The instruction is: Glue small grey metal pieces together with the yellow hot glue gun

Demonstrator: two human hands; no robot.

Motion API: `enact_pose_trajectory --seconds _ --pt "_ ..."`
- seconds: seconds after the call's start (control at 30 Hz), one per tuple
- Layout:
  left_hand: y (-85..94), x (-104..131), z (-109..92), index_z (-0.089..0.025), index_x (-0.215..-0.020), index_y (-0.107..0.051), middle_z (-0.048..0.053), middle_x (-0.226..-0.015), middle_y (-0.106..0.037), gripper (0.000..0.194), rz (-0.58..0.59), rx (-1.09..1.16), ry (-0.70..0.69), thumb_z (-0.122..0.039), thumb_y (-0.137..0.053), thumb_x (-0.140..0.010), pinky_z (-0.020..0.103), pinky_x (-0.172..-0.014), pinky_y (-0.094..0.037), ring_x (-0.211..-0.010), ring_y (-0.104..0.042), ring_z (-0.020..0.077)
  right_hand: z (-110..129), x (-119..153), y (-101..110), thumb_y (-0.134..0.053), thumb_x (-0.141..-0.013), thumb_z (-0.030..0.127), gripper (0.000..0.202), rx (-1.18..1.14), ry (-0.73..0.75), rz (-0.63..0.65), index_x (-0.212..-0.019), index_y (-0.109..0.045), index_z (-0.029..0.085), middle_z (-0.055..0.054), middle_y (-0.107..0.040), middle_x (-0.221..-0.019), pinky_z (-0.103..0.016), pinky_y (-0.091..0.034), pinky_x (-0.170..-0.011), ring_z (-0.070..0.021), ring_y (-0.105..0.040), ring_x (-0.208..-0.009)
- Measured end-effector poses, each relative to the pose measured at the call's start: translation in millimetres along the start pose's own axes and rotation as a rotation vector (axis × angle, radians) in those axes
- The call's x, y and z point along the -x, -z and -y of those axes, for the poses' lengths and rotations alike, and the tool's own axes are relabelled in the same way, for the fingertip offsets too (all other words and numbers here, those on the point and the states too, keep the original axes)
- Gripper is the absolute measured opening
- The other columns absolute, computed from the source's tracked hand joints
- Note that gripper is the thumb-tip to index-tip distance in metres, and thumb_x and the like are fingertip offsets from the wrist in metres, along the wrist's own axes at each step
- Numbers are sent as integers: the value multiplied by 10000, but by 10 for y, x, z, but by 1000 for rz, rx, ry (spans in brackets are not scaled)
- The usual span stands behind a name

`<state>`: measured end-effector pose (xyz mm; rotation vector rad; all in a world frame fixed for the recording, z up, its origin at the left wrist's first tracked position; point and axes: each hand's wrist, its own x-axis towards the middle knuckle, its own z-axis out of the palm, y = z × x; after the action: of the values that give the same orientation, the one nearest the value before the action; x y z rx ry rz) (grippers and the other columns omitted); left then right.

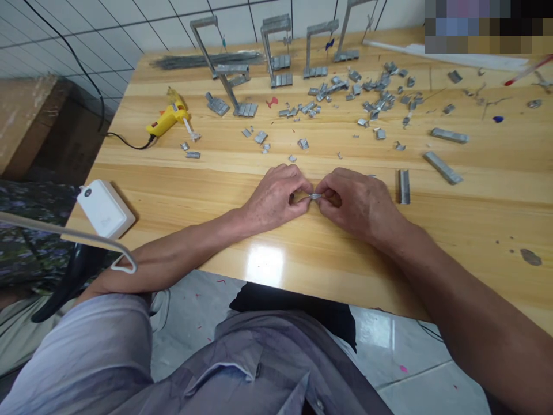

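Between the fingertips of both hands is a small piece of silvery staples (315,196), held just above the table; its exact shape is partly hidden by the fingers. My left hand (279,196) pinches its left end between thumb and forefinger. From the other side, my right hand (356,199) pinches the right end in the same way. Right of my right hand lies a short staple strip (404,187). Farther off are two longer staple sticks (443,168). Several loose staple bits (303,143) are scattered beyond my hands.
Along the back stand several frames built from staples (246,109), some with small hanging parts. A yellow glue gun (168,118) with a black cord lies at the left. Near it are a white power bank (106,208) and a bundle of thin wires (207,60).
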<state>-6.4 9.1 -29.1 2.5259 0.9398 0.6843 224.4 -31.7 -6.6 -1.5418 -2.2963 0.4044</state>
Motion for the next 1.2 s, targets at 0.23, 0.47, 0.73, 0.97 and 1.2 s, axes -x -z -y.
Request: enact_pose_trajectory --seconds 0.23,0.47,0.73,0.97,1.2 --pt "-11 37 -24 -220 -1003 -727 50 -994 -788 49 -29 -42 -2 -189 -698 -979 400 -910 -518 -973 -717 224 -8 15 -16 -620 -900 169 154 -11 15 -21 -957 -748 235 -65 -778 -931 -332 -348 -667 -236 -693 -856" --pt "48 55 -66 -218 -1031 -753 46 -985 -787 63 -12 -55 3 -212 -704 -992 390 -906 -497 -954 -706 221 -1 25 13 -634 -920 177 147 -25 39 -18 -970 -761 231 -68 -780 -923 -339 -385 -683 -241 -708 -861" --pt "181 306 -267 -228 -998 -804 19 -884 -749 116 82 -105 -20 -228 -700 -1048 377 -863 -425 -881 -665 199 239 165 96 -642 -934 147 167 51 36 166 -954 -784 233 -62 -783 -883 -342 -372 -670 -245 -722 -860" --pt "135 325 -251 -217 -943 -786 10 -814 -702 143 104 -114 -27 -199 -685 -1044 366 -826 -399 -829 -639 196 343 165 130 -617 -990 162 220 104 -18 235 -1064 -816 221 -88 -809 -974 -343 -425 -687 -271 -758 -934" --pt "119 328 -249 -217 -1039 -799 6 -852 -728 77 90 -87 -23 -225 -724 -1055 365 -852 -406 -850 -659 195 123 356 142 -675 -974 249 224 -24 5 137 -1158 -800 219 -92 -802 -997 -351 -538 -718 -254 -754 -833"
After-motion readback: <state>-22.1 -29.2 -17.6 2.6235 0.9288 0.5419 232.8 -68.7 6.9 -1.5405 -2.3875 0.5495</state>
